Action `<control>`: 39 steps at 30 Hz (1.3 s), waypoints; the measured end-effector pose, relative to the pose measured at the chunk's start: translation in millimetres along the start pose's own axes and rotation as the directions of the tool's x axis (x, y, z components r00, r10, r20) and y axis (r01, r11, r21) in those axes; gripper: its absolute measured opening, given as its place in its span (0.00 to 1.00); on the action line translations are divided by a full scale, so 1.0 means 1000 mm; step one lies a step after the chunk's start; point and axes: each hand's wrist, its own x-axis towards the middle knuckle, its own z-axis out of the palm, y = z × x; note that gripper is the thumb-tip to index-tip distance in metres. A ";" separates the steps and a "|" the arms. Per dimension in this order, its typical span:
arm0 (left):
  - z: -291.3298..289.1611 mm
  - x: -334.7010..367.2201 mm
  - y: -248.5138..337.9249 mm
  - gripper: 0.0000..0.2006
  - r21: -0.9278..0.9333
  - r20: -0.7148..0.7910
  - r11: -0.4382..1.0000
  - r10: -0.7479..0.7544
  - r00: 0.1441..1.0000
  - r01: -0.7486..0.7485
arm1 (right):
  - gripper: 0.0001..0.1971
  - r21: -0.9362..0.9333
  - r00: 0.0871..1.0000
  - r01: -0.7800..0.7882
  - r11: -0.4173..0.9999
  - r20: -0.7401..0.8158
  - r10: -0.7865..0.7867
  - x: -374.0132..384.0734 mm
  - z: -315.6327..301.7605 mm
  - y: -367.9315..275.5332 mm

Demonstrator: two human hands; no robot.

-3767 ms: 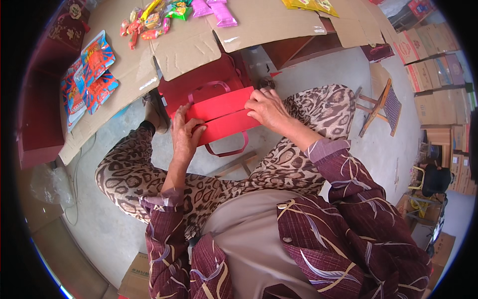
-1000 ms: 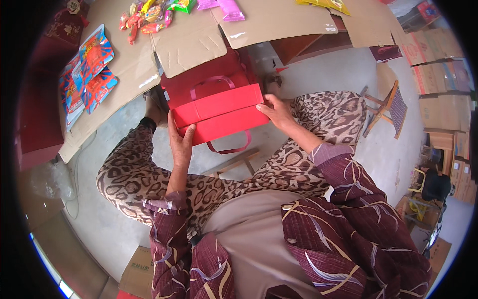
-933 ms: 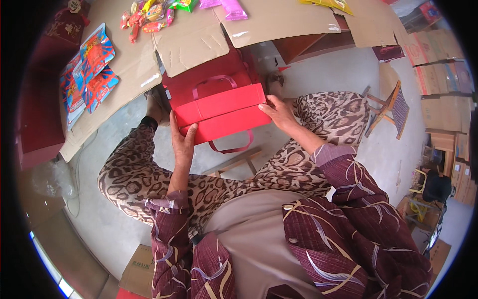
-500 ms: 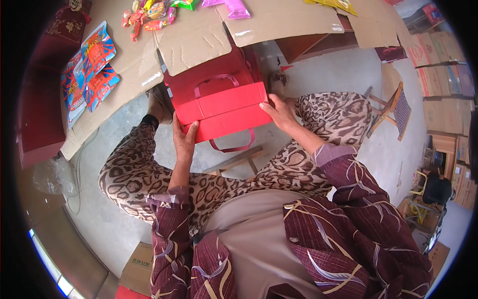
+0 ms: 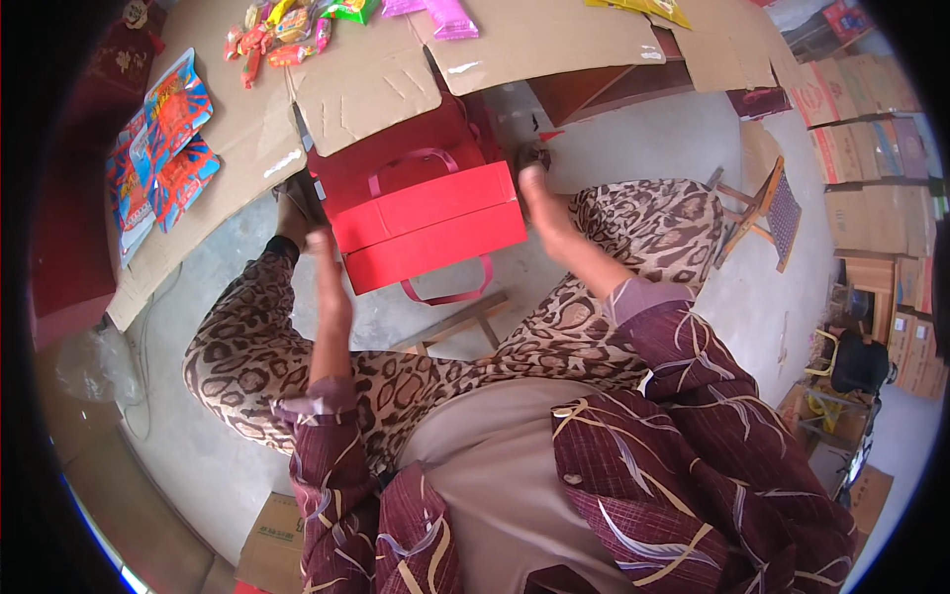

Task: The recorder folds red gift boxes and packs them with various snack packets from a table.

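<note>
A red gift box [image 5: 435,243] with two dark-red ribbon handles sits between my knees at the table's near edge. One handle [image 5: 450,297] hangs off its near side, while the other arches over the top. My left hand [image 5: 327,269] is beside the box's left end, slightly apart from it, fingers stretched out and blurred by motion. Past the box's right end, my right hand [image 5: 544,210] is held edge-on with straight fingers, also blurred. Neither hand holds anything. Behind the box, a dark-red surface reaches under the cardboard flap [image 5: 371,104].
Cardboard [image 5: 544,49] covers the table, bearing wrapped candies [image 5: 287,28], blue-and-red snack packets [image 5: 178,114], a purple packet [image 5: 451,18] and a yellow packet [image 5: 658,8]. A wooden stool [image 5: 460,329] stands below the box. At right are a folding stool [image 5: 777,213] and stacked cartons [image 5: 871,158].
Both my hands have let go of the red box and moved outward, off its two ends. The whole view has shifted slightly; the box looks otherwise the same.
</note>
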 end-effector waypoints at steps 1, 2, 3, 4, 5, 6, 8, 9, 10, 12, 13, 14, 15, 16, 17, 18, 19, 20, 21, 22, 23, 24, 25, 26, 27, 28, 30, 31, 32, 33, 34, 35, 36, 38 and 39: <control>-0.004 0.006 -0.025 0.38 -0.008 -0.049 0.998 -0.068 0.996 0.067 | 0.42 -0.080 0.967 0.166 0.983 0.210 -0.146 -0.010 0.017 -0.006; 0.002 0.012 -0.033 0.40 -0.016 -0.093 0.990 -0.138 0.986 0.137 | 0.42 -0.080 0.966 0.168 0.983 0.214 -0.148 -0.010 0.016 -0.006; -0.003 0.010 -0.036 0.40 -0.034 -0.071 0.987 -0.157 0.985 0.155 | 0.43 -0.047 0.973 0.080 0.996 0.219 -0.068 -0.010 0.014 -0.006; 0.007 0.010 -0.025 0.40 -0.050 -0.033 0.983 -0.178 0.984 0.176 | 0.44 -0.013 0.977 -0.010 1.000 0.213 0.013 -0.008 0.007 -0.004; 0.006 0.009 -0.025 0.40 -0.050 -0.037 0.983 -0.180 0.983 0.178 | 0.43 0.071 0.949 -0.010 0.997 0.316 -0.013 -0.017 0.005 -0.023; 0.004 0.008 -0.025 0.40 -0.053 -0.049 0.981 -0.189 0.981 0.187 | 0.43 0.070 0.947 -0.013 0.997 0.320 -0.011 -0.025 0.008 -0.029; 0.007 0.010 -0.021 0.40 -0.058 -0.059 0.981 -0.190 0.980 0.187 | 0.42 0.098 0.968 -0.020 0.995 0.250 -0.005 -0.031 0.011 -0.039; 0.008 0.010 -0.018 0.40 -0.056 -0.044 0.983 -0.178 0.983 0.176 | 0.42 0.098 0.968 -0.017 0.995 0.252 -0.008 -0.029 0.009 -0.040; 0.009 0.009 -0.017 0.40 -0.053 -0.031 0.985 -0.168 0.985 0.167 | 0.42 0.131 0.961 -0.046 0.990 0.275 0.008 -0.029 0.005 -0.040; 0.010 0.006 -0.017 0.41 -0.065 -0.056 0.991 -0.119 0.991 0.115 | 0.42 0.162 0.953 -0.075 0.984 0.302 0.023 -0.027 0.004 -0.039; 0.009 0.004 -0.016 0.42 -0.074 -0.081 0.995 -0.070 0.994 0.064 | 0.39 0.119 0.982 -0.032 0.992 0.186 0.009 -0.028 0.005 -0.041; 0.005 0.000 -0.023 0.42 -0.073 -0.088 0.995 -0.067 0.994 0.061 | 0.36 0.071 0.997 0.007 0.997 0.070 -0.012 -0.028 0.007 -0.042; -0.002 -0.008 -0.037 0.43 -0.132 -0.277 0.976 -0.203 0.939 0.172 | 0.36 0.072 0.997 0.009 0.997 0.078 -0.014 -0.023 0.005 -0.037; -0.006 -0.014 -0.046 0.45 -0.211 -0.438 0.941 -0.334 0.835 0.266 | 0.33 -0.020 0.995 0.098 0.995 0.017 -0.098 -0.011 -0.002 -0.029; -0.008 -0.025 -0.044 0.47 -0.303 -0.403 0.882 -0.461 0.791 0.360 | 0.31 -0.114 0.982 0.183 0.976 -0.026 -0.187 -0.003 -0.004 -0.029; -0.012 -0.031 -0.055 0.46 -0.383 -0.398 0.825 -0.553 0.732 0.414 | 0.31 -0.107 0.981 0.189 0.976 -0.017 -0.192 0.005 -0.007 -0.030; -0.013 -0.039 -0.061 0.45 -0.406 -0.354 0.802 -0.580 0.734 0.437 | 0.30 -0.294 0.942 0.324 0.899 0.014 -0.335 0.011 -0.007 -0.036; -0.009 -0.046 -0.064 0.43 -0.428 -0.300 0.776 -0.606 0.736 0.464 | 0.29 -0.466 0.883 0.438 0.768 0.064 -0.465 0.012 -0.006 -0.046; -0.005 -0.054 -0.068 0.41 -0.428 -0.245 0.767 -0.608 0.755 0.478 | 0.29 -0.510 0.835 0.513 0.690 0.109 -0.540 0.011 -0.002 -0.056; 0.002 -0.060 -0.068 0.39 -0.424 -0.189 0.760 -0.606 0.773 0.492 | 0.29 -0.502 0.831 0.520 0.691 0.108 -0.546 0.014 0.003 -0.061; 0.008 -0.066 -0.068 0.35 -0.462 -0.122 0.716 -0.636 0.762 0.523 | 0.28 -0.572 0.804 0.560 0.600 0.201 -0.559 0.019 0.008 -0.067; 0.014 -0.070 -0.070 0.33 -0.440 -0.092 0.697 -0.662 0.744 0.566 | 0.28 -0.629 0.775 0.597 0.498 0.292 -0.560 0.022 0.014 -0.072; 0.018 -0.075 -0.071 0.32 -0.454 -0.071 0.686 -0.664 0.745 0.568 | 0.28 -0.705 0.797 0.569 0.424 0.346 -0.496 0.023 0.022 -0.080; 0.022 -0.079 -0.071 0.32 -0.468 -0.051 0.675 -0.665 0.745 0.570 | 0.28 -0.696 0.790 0.579 0.425 0.349 -0.505 0.019 0.028 -0.085; 0.025 -0.079 -0.071 0.32 -0.465 -0.061 0.685 -0.657 0.751 0.561 | 0.28 -0.719 0.808 0.570 0.397 0.401 -0.432 0.015 0.032 -0.089; 0.028 -0.078 -0.072 0.32 -0.410 -0.031 0.710 -0.638 0.770 0.572 | 0.28 -0.741 0.820 0.563 0.365 0.447 -0.357 0.012 0.036 -0.094; 0.035 -0.073 -0.066 0.32 -0.341 0.000 0.745 -0.610 0.792 0.574 | 0.27 -0.662 0.802 0.594 0.458 0.443 -0.400 0.027 0.038 -0.080; 0.036 -0.071 -0.063 0.33 -0.346 -0.032 0.759 -0.597 0.802 0.551 | 0.26 -0.608 0.835 0.550 0.573 0.403 -0.374 0.025 0.040 -0.080; 0.036 -0.069 -0.061 0.33 -0.351 -0.064 0.772 -0.584 0.809 0.530 | 0.26 -0.542 0.866 0.497 0.678 0.367 -0.341 0.022 0.042 -0.080; 0.034 -0.068 -0.063 0.37 -0.269 -0.197 0.822 -0.557 0.807 0.502 | 0.26 -0.536 0.864 0.499 0.681 0.365 -0.346 0.021 0.042 -0.079; 0.033 -0.066 -0.060 0.37 -0.265 -0.201 0.825 -0.553 0.809 0.499 | 0.25 -0.498 0.860 0.507 0.704 0.351 -0.371 0.021 0.041 -0.078; 0.031 -0.064 -0.057 0.39 -0.217 -0.325 0.884 -0.465 0.824 0.414 | 0.25 -0.459 0.856 0.513 0.725 0.335 -0.393 0.021 0.040 -0.076; 0.030 -0.060 -0.054 0.41 -0.156 -0.438 0.931 -0.366 0.821 0.331 | 0.25 -0.457 0.857 0.512 0.727 0.333 -0.394 0.020 0.038 -0.074; 0.019 -0.046 -0.043 0.43 -0.164 -0.507 0.945 -0.328 0.797 0.285 | 0.24 -0.504 0.799 0.601 0.621 0.374 -0.471 0.017 0.035 -0.072; 0.009 -0.040 -0.045 0.41 -0.112 -0.461 0.974 -0.227 0.858 0.198 | 0.24 -0.495 0.793 0.609 0.620 0.377 -0.478 0.015 0.037 -0.071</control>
